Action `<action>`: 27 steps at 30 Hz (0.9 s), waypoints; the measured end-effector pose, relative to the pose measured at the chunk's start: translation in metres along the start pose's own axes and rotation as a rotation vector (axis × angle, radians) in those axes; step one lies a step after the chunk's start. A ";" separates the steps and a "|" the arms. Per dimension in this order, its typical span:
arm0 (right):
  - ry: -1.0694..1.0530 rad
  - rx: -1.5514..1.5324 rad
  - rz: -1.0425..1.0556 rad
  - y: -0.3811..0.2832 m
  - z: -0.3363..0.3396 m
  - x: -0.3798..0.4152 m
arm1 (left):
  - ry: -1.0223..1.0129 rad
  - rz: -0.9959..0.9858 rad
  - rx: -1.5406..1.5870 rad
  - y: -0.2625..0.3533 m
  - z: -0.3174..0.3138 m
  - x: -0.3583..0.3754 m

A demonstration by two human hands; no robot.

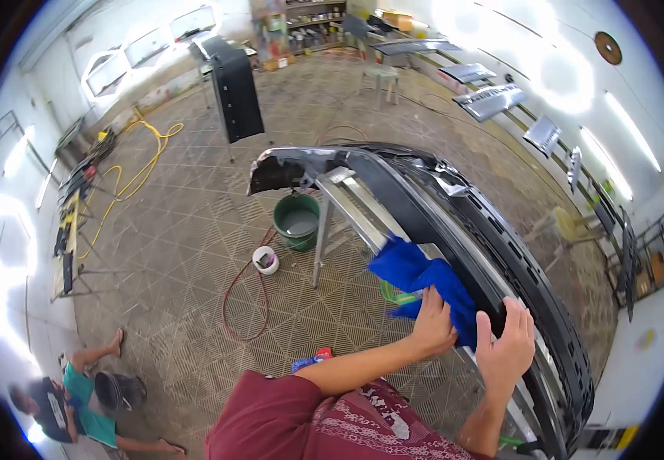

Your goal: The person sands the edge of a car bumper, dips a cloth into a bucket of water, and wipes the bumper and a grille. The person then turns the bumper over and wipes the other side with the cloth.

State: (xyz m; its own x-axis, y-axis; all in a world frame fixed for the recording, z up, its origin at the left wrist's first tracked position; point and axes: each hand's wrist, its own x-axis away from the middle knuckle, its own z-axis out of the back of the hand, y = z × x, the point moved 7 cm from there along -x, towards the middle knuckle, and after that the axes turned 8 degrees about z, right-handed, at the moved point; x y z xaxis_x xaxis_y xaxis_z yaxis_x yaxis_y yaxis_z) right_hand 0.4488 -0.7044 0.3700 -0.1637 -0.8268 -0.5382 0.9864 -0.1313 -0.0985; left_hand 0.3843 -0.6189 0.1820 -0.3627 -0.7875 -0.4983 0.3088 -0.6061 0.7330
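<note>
A blue cloth (412, 264) lies bunched over the near edge of a black car bumper (416, 207), which rests on a metal stand (323, 230). My left hand (433, 323) grips the cloth, its fingers curled into the lower folds. To the right of it, my right hand (505, 346) is raised at the bumper's edge, thumb and fingers apart and nothing between them. Part of a green item (395, 293) shows from behind the cloth.
On the floor stand a green bucket (297, 221) and a small white pail (266, 261), with a red hose (228, 307) looping beside them. Another person (56, 406) sits at lower left by a black bucket (119, 391). Silver parts (489, 101) hang on a rack at right.
</note>
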 end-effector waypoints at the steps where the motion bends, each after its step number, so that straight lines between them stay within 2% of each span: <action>1: 0.015 0.035 0.064 -0.002 0.000 0.002 | -0.019 -0.002 -0.109 -0.021 -0.034 0.011; 2: 0.018 0.024 0.077 -0.003 0.000 0.002 | -0.007 0.003 -0.119 -0.026 -0.030 0.009; 4: 0.039 0.027 0.084 -0.003 0.002 0.004 | 0.046 -0.139 -0.189 -0.022 -0.023 0.013; 8: 0.050 0.032 0.097 -0.001 0.001 0.004 | 0.090 -0.184 -0.195 -0.005 -0.003 0.004; 10: 0.052 0.045 0.111 -0.002 0.003 0.003 | 0.147 -0.083 -0.123 -0.007 -0.012 0.001; 11: 0.040 0.051 0.086 -0.001 0.002 0.002 | -0.060 -0.002 -0.283 -0.023 -0.037 0.011; 12: 0.032 0.051 0.093 -0.002 0.002 0.003 | -0.057 0.008 -0.280 -0.026 -0.039 0.022; 15: 0.012 0.033 0.060 0.000 0.000 0.001 | -0.102 0.002 -0.219 -0.039 -0.024 0.046; 17: 0.020 0.044 0.087 0.001 0.000 0.002 | -0.048 0.169 -0.053 -0.064 -0.003 0.046; 19: -0.002 0.026 0.086 0.002 0.000 0.004 | 0.133 0.157 0.326 -0.033 0.068 0.011; 21: -0.005 0.030 0.074 0.002 0.000 0.003 | 0.209 0.026 -0.145 -0.007 0.096 -0.010; 23: -0.005 0.024 0.079 0.002 0.000 0.005 | 0.411 -0.118 -0.135 -0.013 0.092 -0.045; 24: -0.017 0.018 0.070 0.004 0.000 0.006 | 0.373 -0.056 -0.163 -0.006 0.098 -0.073; 25: -0.028 0.014 0.065 0.006 0.000 0.007 | 0.267 0.142 -0.185 -0.001 0.108 -0.110; 27: -0.009 0.018 0.087 0.006 0.001 0.007 | 0.429 0.264 -0.132 -0.024 0.127 -0.154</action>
State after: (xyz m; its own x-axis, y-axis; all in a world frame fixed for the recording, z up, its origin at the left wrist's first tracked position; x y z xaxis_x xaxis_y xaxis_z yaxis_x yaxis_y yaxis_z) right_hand 0.4538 -0.7113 0.3665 -0.0777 -0.8402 -0.5367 0.9970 -0.0687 -0.0367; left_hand 0.3208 -0.4688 0.2998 0.1275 -0.8737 -0.4694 0.4596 -0.3673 0.8086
